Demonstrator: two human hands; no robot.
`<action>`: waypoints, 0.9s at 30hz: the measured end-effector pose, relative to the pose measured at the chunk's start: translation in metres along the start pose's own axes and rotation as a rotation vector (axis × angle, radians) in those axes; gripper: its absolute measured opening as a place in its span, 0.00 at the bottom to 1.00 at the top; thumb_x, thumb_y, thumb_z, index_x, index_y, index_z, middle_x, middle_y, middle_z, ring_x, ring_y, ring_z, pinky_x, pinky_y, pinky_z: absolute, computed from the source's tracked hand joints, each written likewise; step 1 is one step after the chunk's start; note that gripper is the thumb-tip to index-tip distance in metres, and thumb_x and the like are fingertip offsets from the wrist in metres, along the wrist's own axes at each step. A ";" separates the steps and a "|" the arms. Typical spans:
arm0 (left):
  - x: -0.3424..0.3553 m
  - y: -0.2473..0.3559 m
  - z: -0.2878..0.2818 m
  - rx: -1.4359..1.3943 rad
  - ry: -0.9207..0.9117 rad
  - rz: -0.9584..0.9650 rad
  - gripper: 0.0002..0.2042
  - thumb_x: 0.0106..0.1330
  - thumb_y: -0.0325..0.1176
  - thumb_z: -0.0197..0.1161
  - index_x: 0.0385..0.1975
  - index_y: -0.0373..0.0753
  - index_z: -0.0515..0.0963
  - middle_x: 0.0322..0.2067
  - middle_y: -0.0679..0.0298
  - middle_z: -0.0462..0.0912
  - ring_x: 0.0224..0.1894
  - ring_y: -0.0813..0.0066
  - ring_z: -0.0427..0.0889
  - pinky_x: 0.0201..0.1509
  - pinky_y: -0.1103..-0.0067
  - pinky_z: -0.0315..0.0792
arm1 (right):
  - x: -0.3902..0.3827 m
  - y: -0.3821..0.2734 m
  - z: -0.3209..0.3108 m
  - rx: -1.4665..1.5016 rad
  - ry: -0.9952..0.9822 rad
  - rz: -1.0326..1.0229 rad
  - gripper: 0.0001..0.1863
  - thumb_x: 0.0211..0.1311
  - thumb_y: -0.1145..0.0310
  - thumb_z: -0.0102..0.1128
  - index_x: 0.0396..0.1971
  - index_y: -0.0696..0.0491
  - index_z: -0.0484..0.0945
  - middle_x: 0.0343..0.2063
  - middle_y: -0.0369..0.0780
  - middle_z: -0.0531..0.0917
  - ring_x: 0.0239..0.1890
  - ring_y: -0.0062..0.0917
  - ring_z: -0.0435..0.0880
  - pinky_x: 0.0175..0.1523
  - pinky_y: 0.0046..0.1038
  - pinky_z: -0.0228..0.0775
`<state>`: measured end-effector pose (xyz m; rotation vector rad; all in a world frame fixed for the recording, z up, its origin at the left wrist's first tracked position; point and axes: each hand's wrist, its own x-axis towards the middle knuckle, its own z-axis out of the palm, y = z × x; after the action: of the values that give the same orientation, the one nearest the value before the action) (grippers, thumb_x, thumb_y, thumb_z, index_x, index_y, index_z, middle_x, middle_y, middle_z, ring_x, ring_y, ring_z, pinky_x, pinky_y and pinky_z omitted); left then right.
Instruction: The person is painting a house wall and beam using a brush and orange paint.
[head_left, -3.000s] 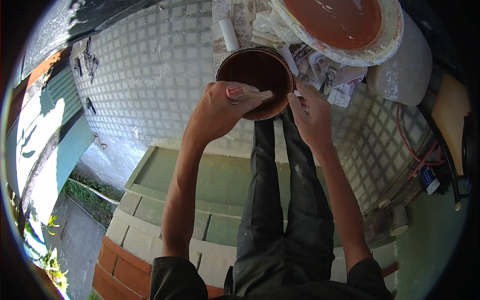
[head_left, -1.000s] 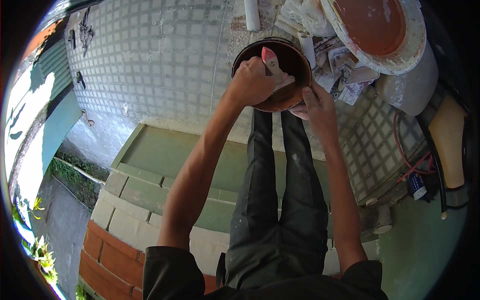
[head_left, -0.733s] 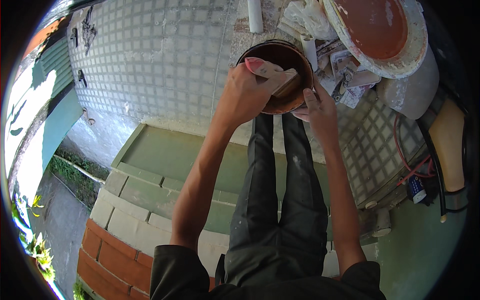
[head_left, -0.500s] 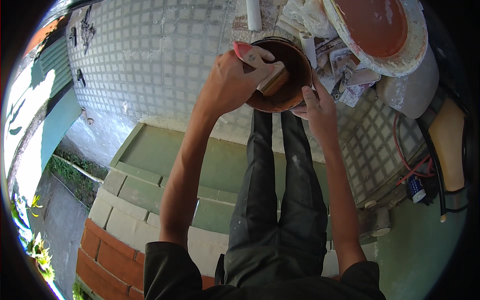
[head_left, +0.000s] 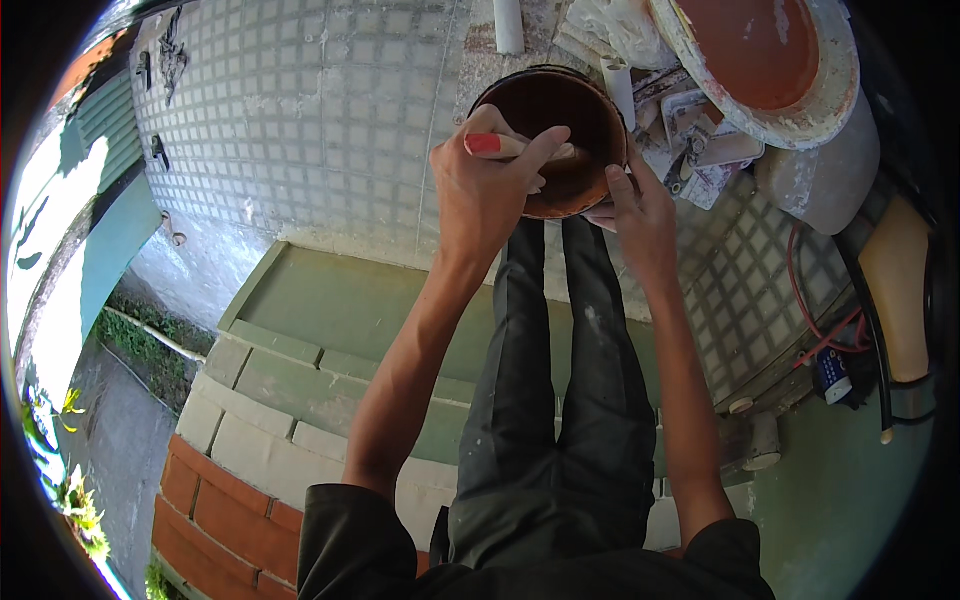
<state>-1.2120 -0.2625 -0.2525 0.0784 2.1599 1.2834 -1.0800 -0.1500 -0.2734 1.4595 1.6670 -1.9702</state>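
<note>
My left hand (head_left: pixel 490 180) is closed around a paintbrush (head_left: pixel 507 147) with a red-tipped, pale handle. The brush reaches into a round, dark-rimmed paint bucket (head_left: pixel 598 120) coated inside with reddish-brown paint. Its bristle end is hidden by my fingers and the shadow inside. At the bucket's right side, my right hand (head_left: pixel 640 205) grips the rim, thumb on the near edge and fingers around the outside. The bucket is held up in front of my legs, its opening facing me.
On the right stands a large paint-smeared tub (head_left: pixel 840 70) of reddish-brown paint. Beside it lie a crumpled plastic bag (head_left: pixel 630 30), a white pipe piece (head_left: pixel 618 90) and messy paint trays (head_left: pixel 728 150). Below is a brick-patterned wall (head_left: pixel 250 440) in green, cream and orange. A red hose (head_left: pixel 800 290) hangs at right.
My left hand has moved right and turned, taking the brush deeper into the bucket, so its metal band and bristles no longer show. The right hand keeps its hold.
</note>
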 end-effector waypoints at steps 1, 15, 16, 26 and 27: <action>-0.002 0.001 -0.001 0.021 -0.023 -0.052 0.15 0.59 0.33 0.74 0.20 0.30 0.75 0.14 0.60 0.82 0.18 0.76 0.83 0.23 0.79 0.76 | 0.000 0.000 0.001 -0.002 0.009 -0.010 0.26 0.76 0.67 0.49 0.71 0.55 0.64 0.43 0.45 0.86 0.35 0.23 0.89 0.37 0.25 0.86; 0.010 -0.014 0.006 0.203 -0.179 0.056 0.20 0.63 0.42 0.72 0.16 0.31 0.78 0.15 0.56 0.81 0.15 0.65 0.78 0.23 0.70 0.70 | 0.000 -0.009 0.003 -0.085 0.018 -0.046 0.24 0.76 0.68 0.49 0.68 0.57 0.67 0.47 0.48 0.85 0.40 0.29 0.89 0.37 0.29 0.87; 0.010 -0.013 0.006 0.187 -0.165 -0.016 0.20 0.63 0.41 0.71 0.16 0.31 0.78 0.15 0.56 0.81 0.15 0.65 0.79 0.22 0.70 0.70 | 0.000 -0.010 0.003 -0.095 0.030 -0.033 0.24 0.76 0.68 0.49 0.68 0.57 0.67 0.47 0.49 0.85 0.41 0.30 0.89 0.37 0.29 0.87; 0.018 0.011 0.005 0.071 -0.149 -0.055 0.20 0.64 0.45 0.72 0.22 0.30 0.84 0.13 0.63 0.80 0.15 0.82 0.77 0.20 0.81 0.69 | 0.001 -0.018 0.003 0.046 0.159 -0.030 0.22 0.75 0.70 0.48 0.66 0.57 0.70 0.37 0.46 0.85 0.30 0.25 0.89 0.35 0.26 0.86; 0.021 0.011 0.005 0.073 -0.149 -0.052 0.20 0.64 0.45 0.72 0.22 0.30 0.84 0.13 0.63 0.80 0.15 0.82 0.77 0.20 0.81 0.69 | 0.001 -0.018 0.006 0.049 0.159 -0.032 0.22 0.75 0.70 0.48 0.66 0.57 0.70 0.37 0.46 0.85 0.30 0.25 0.89 0.35 0.26 0.86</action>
<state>-1.2290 -0.2453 -0.2548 0.1423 2.0678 1.1337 -1.0956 -0.1477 -0.2625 1.6567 1.7268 -1.9709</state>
